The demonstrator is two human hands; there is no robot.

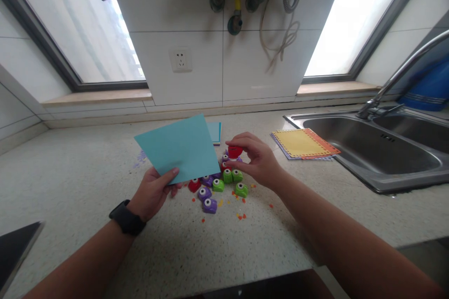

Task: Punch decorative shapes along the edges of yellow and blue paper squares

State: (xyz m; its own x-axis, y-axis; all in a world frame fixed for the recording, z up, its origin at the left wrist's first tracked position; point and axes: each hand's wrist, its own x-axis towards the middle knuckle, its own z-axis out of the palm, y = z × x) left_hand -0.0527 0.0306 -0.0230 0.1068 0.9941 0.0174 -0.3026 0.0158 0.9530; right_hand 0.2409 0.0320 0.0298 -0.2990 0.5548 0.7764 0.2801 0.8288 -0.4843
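gripping a pale blue sheet [178, 149] by its near edge, the left hand [157, 191] lays its thumb across the face and keeps its other fingers behind the paper. the sheet is held up off the counter [266, 243], tilted, its face turned toward the camera and its upper edge climbing to the right; foreshortening makes it hard to say which way its long axis runs. just beside its right corner, the right hand [256, 159] pinches a red punch [235, 151] between fingers above and thumb below. the punch sits over the far end of a cluster, a short dark line facing the camera; which way its working end points, i cannot tell.

below and between the hands lie the other punches: four green punches [218, 185], several purple punches [209, 205] and a red one [194, 185] partly under the sheet's lower edge. paper bits [243, 201] in orange and yellow are scattered among and near them. behind the sheet is a small blue stack [215, 131], partly hidden.

to the right, a yellow sheet [294, 142] with a punched border rests on orange and purple ones, the pile's right corner lapping the rim of the steel sink [382, 184]. the sink has two basins, the nearer showing overflow slots, with a faucet [400, 72] arching above.
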